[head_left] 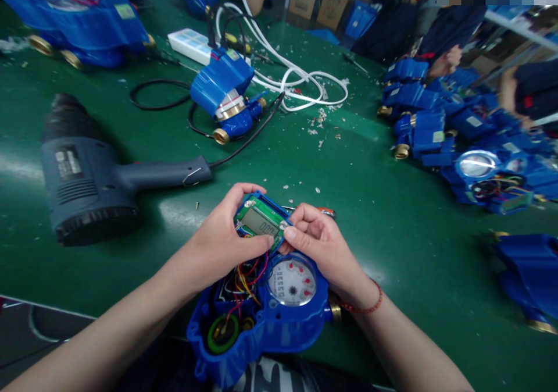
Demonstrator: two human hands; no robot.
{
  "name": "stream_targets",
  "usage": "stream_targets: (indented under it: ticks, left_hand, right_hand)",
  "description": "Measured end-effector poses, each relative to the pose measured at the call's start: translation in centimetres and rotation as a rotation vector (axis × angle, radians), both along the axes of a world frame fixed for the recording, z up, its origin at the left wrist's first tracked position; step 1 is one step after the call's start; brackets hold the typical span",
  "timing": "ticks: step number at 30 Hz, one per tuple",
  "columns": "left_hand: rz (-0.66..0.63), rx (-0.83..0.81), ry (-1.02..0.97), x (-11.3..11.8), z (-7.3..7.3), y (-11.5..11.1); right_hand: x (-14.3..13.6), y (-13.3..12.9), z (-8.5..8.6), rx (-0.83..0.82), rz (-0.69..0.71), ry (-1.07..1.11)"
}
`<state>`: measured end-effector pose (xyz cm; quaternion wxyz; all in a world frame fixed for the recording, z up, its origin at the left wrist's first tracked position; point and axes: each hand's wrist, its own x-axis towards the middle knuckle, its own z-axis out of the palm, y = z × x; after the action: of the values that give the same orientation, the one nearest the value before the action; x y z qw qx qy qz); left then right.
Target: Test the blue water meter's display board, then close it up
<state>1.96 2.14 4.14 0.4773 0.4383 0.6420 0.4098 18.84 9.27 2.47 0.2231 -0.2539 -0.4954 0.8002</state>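
A green circuit board with a small LCD screen [260, 222] sits in a blue frame, tilted toward me. My left hand [231, 229] grips it along the left side, thumb across the lower edge. At its right corner, my right hand [311, 232] pinches the edge between thumb and curled fingers. Below lies an opened blue water meter [288, 331] with a round dial [293, 281] of red pointers. Coloured wires [244, 281] run from its open compartment up to the board. A brass fitting [335, 309] sticks out at the meter's right.
A heat gun [87, 171] lies at left on the green table [392, 264]. Another blue meter [226, 92], a white power strip [192, 44] and a looped white cable [300, 81] are behind. Several meters [418, 127] crowd the right, near other people's hands [447, 60].
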Motion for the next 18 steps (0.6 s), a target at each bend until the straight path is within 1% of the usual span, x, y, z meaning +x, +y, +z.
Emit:
stream_targets:
  ticks: [4,10,14,18]
  left_hand:
    - [0.005,-0.017,-0.011,-0.03,0.09,-0.04]
    - [-0.002,0.003,0.008,-0.03,0.2,-0.03]
    - [-0.001,-0.015,-0.042,-0.05,0.14,-0.17]
    - [-0.005,-0.013,-0.043,-0.22,0.11,-0.28]
  right_hand:
    - [-0.04,0.03,-0.28,-0.009,0.002,0.016]
    - [-0.06,-0.14,-0.38,-0.019,-0.002,0.027]
    - [-0.06,-0.04,-0.41,-0.02,0.004,0.039]
    - [0.0,0.06,-0.38,-0.003,0.005,0.034]
